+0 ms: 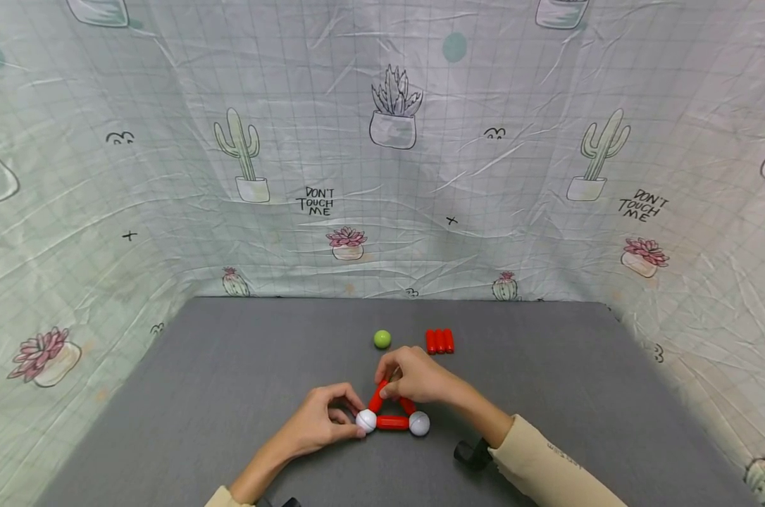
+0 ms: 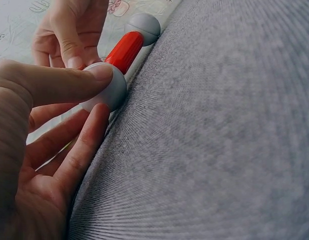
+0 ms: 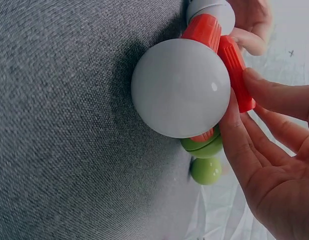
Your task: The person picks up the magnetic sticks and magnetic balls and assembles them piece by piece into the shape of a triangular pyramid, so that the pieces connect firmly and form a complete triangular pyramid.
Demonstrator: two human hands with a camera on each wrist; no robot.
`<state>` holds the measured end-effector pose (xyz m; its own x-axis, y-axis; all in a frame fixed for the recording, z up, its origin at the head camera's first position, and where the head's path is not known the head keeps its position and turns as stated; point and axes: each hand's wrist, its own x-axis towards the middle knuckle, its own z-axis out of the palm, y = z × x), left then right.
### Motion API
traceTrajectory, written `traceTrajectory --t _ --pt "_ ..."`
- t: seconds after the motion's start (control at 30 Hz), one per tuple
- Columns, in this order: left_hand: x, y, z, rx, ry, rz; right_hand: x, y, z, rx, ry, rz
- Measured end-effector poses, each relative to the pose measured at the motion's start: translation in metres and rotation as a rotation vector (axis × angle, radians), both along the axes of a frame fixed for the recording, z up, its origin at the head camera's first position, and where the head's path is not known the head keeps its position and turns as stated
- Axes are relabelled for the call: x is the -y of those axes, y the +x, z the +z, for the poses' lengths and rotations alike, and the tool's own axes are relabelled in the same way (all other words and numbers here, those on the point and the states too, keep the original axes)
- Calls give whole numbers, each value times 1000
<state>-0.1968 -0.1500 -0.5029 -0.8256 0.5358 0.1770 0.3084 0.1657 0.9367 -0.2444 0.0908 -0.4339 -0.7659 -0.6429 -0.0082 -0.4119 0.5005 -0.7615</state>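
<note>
Between thumb and fingers my left hand (image 1: 322, 420) pinches a white ball (image 2: 114, 89) on the grey table. A red rod (image 1: 393, 422) joins it to a second white ball (image 1: 419, 424) on the right. My right hand (image 1: 416, 377) pinches another red rod (image 3: 236, 72), its lower end at the left white ball in the head view. A third red rod (image 1: 407, 405) runs from the right ball toward a green ball (image 3: 207, 148), which the right hand hides in the head view. Whether the pinched rod touches that green ball, I cannot tell.
Beyond my hands a loose green ball (image 1: 382, 339) lies on the table (image 1: 262, 345). To its right, three red rods (image 1: 439, 341) lie side by side. A printed cloth (image 1: 294, 141) hangs round the back and sides.
</note>
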Motion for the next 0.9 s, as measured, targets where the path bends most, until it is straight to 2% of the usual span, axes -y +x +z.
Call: traceTrajectory --t 0.17,0.3,0.4,0.53,0.7,0.9 --pt "1 0 0 6 1 0 -3 1 4 29 -8 -17" --pt "1 -2 -2 -7 6 -8 -12 1 6 63 -60 -86" --pt "1 -3 -3 -22 15 -16 -20 2 5 56 -95 -129" --pt "1 -3 -2 -22 10 -17 -33 7 2 72 -59 -138" --pt "2 -3 -1 -2 -23 5 -44 13 -6 163 25 -137" --pt "1 -2 -3 -15 -18 4 -49 16 -16 266 -11 -146"
